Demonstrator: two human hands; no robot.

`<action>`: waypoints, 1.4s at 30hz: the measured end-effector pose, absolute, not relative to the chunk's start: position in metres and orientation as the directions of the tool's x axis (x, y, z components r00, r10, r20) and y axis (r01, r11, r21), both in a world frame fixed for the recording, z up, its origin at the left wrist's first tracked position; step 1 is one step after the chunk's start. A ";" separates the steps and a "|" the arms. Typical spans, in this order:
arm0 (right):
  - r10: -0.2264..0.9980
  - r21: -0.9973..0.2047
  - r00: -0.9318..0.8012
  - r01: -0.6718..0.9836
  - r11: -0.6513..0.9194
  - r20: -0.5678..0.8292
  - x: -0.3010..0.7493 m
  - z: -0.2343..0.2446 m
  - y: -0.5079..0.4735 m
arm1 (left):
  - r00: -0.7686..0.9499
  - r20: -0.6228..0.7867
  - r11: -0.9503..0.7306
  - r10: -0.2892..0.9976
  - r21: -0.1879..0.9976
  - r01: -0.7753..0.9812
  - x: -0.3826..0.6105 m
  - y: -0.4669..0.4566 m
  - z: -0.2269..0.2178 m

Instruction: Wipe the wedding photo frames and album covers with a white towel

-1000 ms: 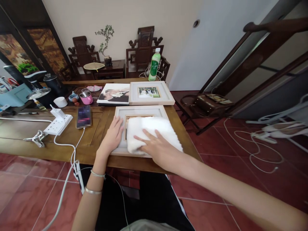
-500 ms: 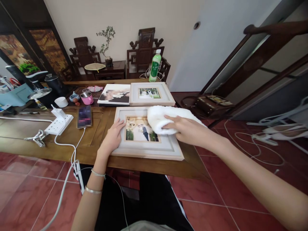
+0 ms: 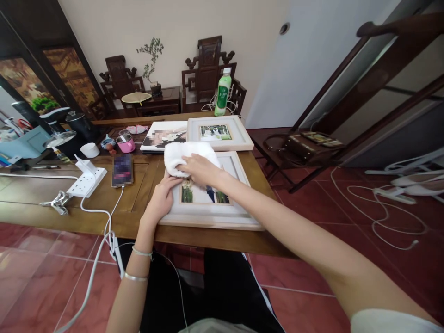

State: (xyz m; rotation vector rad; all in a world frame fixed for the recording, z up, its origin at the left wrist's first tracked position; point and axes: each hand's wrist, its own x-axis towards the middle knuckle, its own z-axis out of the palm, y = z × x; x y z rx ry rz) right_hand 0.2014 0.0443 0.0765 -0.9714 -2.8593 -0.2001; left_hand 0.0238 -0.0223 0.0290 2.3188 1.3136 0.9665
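A light wooden picture frame (image 3: pixel 243 212) with a photo lies flat at the near edge of the wooden table (image 3: pixel 41 203). My left hand (image 3: pixel 161 199) rests on the frame's left border, fingers stretched flat. My right hand (image 3: pixel 201 169) is closed on a white fluffy cloth (image 3: pixel 180 155), pressing it on the frame's upper left corner. Part of the photo is hidden by my right hand and arm.
Behind it lie a second framed photo (image 3: pixel 218 133) and a photo album (image 3: pixel 163 136), with a green bottle (image 3: pixel 222 92) beyond. To the left are a phone (image 3: pixel 121 170), a white power strip (image 3: pixel 86 178) with cable, a pink cup (image 3: pixel 125 142) and a metal clip (image 3: pixel 57 202).
My right hand has carried the cloth from the frame's lower middle to its upper right, then across to the upper left corner. The left hand has stayed on the frame's left edge.
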 end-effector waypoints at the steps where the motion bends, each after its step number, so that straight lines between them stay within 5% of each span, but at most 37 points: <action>1: 0.625 0.081 -0.767 0.639 0.765 0.147 0.208 0.077 0.043 | 0.351 0.398 -0.528 0.847 0.557 0.642 0.024 -0.023 0.029; 10: 0.839 0.104 -0.543 0.837 0.538 0.031 0.303 0.089 0.021 | 0.331 0.373 -0.493 0.867 0.538 0.684 0.022 -0.021 0.023; 15: 0.816 0.108 -0.578 0.811 0.575 -0.012 0.309 0.090 -0.031 | 0.314 0.386 -0.486 0.868 0.527 0.697 0.022 -0.018 0.019; 20: 0.779 -0.041 -0.621 0.784 0.620 -0.090 0.300 0.105 -0.102 | 0.322 0.390 -0.498 0.862 0.535 0.683 0.021 -0.016 0.015; 23: 0.786 -0.079 -0.614 0.789 0.609 -0.074 0.307 0.107 -0.117 | 0.330 0.388 -0.502 0.861 0.537 0.678 0.020 -0.016 0.015; 35: 0.805 0.140 -0.584 0.810 0.569 0.104 0.299 0.085 -0.107 | 0.333 0.365 -0.487 0.870 0.522 0.700 0.021 -0.019 0.015; 42: 0.791 0.154 -0.581 0.814 0.560 0.191 0.306 0.088 -0.093 | 0.334 0.390 -0.506 0.858 0.524 0.685 0.019 -0.017 0.010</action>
